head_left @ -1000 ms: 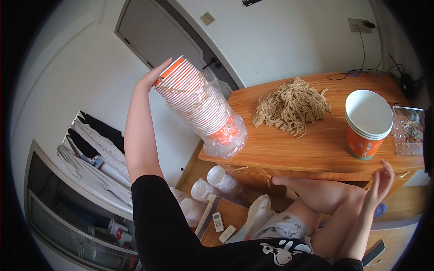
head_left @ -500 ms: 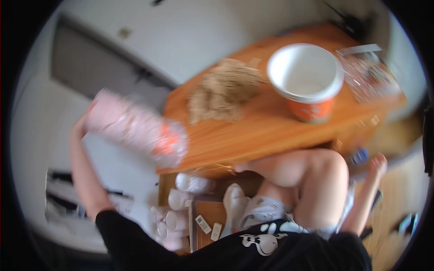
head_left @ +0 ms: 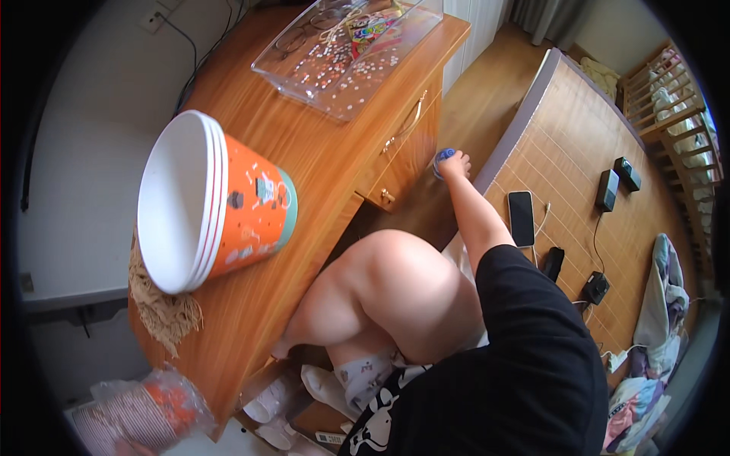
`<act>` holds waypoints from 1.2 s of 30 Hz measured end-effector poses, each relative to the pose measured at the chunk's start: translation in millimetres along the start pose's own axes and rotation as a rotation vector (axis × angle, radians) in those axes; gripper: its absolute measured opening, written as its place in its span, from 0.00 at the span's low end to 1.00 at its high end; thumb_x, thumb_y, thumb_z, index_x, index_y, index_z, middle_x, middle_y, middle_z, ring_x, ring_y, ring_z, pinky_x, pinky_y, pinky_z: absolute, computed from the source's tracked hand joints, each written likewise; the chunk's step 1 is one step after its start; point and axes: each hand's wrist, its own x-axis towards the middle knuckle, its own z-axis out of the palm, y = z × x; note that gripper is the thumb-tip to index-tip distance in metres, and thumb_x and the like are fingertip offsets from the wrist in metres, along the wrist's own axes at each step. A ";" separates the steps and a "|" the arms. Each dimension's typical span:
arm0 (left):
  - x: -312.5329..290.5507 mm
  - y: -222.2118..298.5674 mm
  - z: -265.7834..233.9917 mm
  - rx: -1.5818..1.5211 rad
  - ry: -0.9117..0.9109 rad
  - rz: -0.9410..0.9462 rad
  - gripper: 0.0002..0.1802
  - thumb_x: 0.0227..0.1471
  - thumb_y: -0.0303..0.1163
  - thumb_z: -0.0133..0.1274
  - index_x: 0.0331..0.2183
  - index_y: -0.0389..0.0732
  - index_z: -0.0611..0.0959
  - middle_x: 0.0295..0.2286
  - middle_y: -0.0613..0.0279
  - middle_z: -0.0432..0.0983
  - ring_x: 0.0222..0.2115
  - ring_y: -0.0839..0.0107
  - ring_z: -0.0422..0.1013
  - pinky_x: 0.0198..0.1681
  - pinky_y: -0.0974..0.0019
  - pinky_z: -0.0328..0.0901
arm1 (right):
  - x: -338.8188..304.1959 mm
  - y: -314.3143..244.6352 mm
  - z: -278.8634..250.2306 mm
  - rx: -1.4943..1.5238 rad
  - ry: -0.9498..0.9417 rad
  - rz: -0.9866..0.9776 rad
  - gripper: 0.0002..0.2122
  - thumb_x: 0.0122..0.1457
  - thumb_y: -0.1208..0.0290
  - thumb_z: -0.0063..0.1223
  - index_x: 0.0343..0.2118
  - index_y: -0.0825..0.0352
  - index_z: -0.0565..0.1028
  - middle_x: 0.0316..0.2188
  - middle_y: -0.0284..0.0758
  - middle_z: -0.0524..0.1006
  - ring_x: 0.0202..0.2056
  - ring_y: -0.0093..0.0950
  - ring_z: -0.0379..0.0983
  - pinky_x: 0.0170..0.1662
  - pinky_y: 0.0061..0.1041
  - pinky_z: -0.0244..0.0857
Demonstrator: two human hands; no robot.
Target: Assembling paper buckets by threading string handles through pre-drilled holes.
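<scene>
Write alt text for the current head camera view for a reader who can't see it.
A person's right hand is at a small blue object beside a wooden desk. Nested orange buckets stand on the desk, between tan yarn and a clear tray of small pieces. A plastic-wrapped bucket stack shows at lower left.

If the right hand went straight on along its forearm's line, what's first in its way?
Most likely the small blue object right at the right hand; they appear to touch, though depth there is hard to judge.

Wrap (head_left: 192, 401): crinkly clr plast.; tubs (head_left: 255, 205): smooth paper (desk (head_left: 323, 144): glossy wd.)
</scene>
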 end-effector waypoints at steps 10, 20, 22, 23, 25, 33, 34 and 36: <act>-118.8 108.3 -22.8 -0.477 -0.158 -0.082 0.11 0.53 0.30 0.59 0.40 0.40 0.82 0.37 0.50 0.78 0.33 0.53 0.75 0.38 0.52 0.72 | 84.0 31.3 22.3 -0.334 -0.034 -0.270 0.24 0.58 0.60 0.56 0.57 0.57 0.66 0.57 0.37 0.70 0.59 0.39 0.66 0.56 0.43 0.67; -200.4 98.3 7.8 -0.587 -0.597 -0.251 0.13 0.55 0.28 0.55 0.43 0.34 0.79 0.40 0.43 0.76 0.39 0.44 0.73 0.44 0.46 0.69 | 103.1 53.2 70.3 -0.336 -0.072 -0.323 0.21 0.58 0.57 0.58 0.49 0.58 0.64 0.37 0.45 0.82 0.42 0.45 0.80 0.42 0.44 0.73; -203.3 97.6 -6.7 -0.609 -0.583 -0.275 0.13 0.56 0.27 0.54 0.43 0.33 0.79 0.40 0.40 0.75 0.39 0.41 0.72 0.44 0.45 0.69 | 79.4 48.5 80.9 -0.350 -0.094 -0.336 0.20 0.59 0.56 0.56 0.49 0.59 0.64 0.36 0.45 0.82 0.41 0.45 0.80 0.41 0.44 0.73; -200.1 104.7 -10.8 -0.589 -0.590 -0.284 0.13 0.56 0.27 0.53 0.43 0.33 0.78 0.39 0.40 0.75 0.38 0.42 0.72 0.44 0.46 0.69 | 75.1 45.3 77.3 -0.368 -0.089 -0.331 0.19 0.60 0.56 0.55 0.49 0.59 0.64 0.35 0.45 0.82 0.39 0.45 0.80 0.40 0.45 0.73; -209.9 107.8 -9.2 -0.619 -0.570 -0.279 0.13 0.57 0.28 0.54 0.43 0.34 0.78 0.39 0.41 0.75 0.38 0.42 0.72 0.44 0.46 0.69 | 66.5 41.9 69.0 -0.376 -0.077 -0.357 0.18 0.61 0.57 0.53 0.48 0.59 0.65 0.35 0.45 0.82 0.39 0.45 0.80 0.40 0.45 0.73; -201.0 142.0 2.9 -0.620 -0.355 -0.267 0.13 0.55 0.32 0.59 0.40 0.35 0.80 0.39 0.48 0.76 0.38 0.49 0.73 0.42 0.51 0.70 | 29.1 14.2 11.8 -0.361 -0.068 -0.402 0.17 0.61 0.57 0.50 0.48 0.61 0.69 0.38 0.48 0.81 0.41 0.46 0.80 0.42 0.46 0.73; -202.2 144.3 4.7 -0.674 -0.352 -0.245 0.13 0.55 0.33 0.59 0.40 0.36 0.81 0.39 0.48 0.77 0.38 0.49 0.74 0.43 0.51 0.70 | 5.4 6.5 1.4 -0.341 -0.065 -0.463 0.17 0.60 0.56 0.51 0.47 0.61 0.69 0.38 0.49 0.81 0.40 0.46 0.80 0.42 0.46 0.73; -170.5 174.2 -0.5 -0.791 -0.243 -0.291 0.16 0.53 0.38 0.61 0.44 0.49 0.81 0.42 0.49 0.77 0.40 0.49 0.74 0.45 0.51 0.70 | -38.1 0.6 -31.3 -0.267 0.025 -0.561 0.16 0.57 0.58 0.55 0.41 0.63 0.69 0.31 0.50 0.81 0.35 0.49 0.79 0.39 0.47 0.73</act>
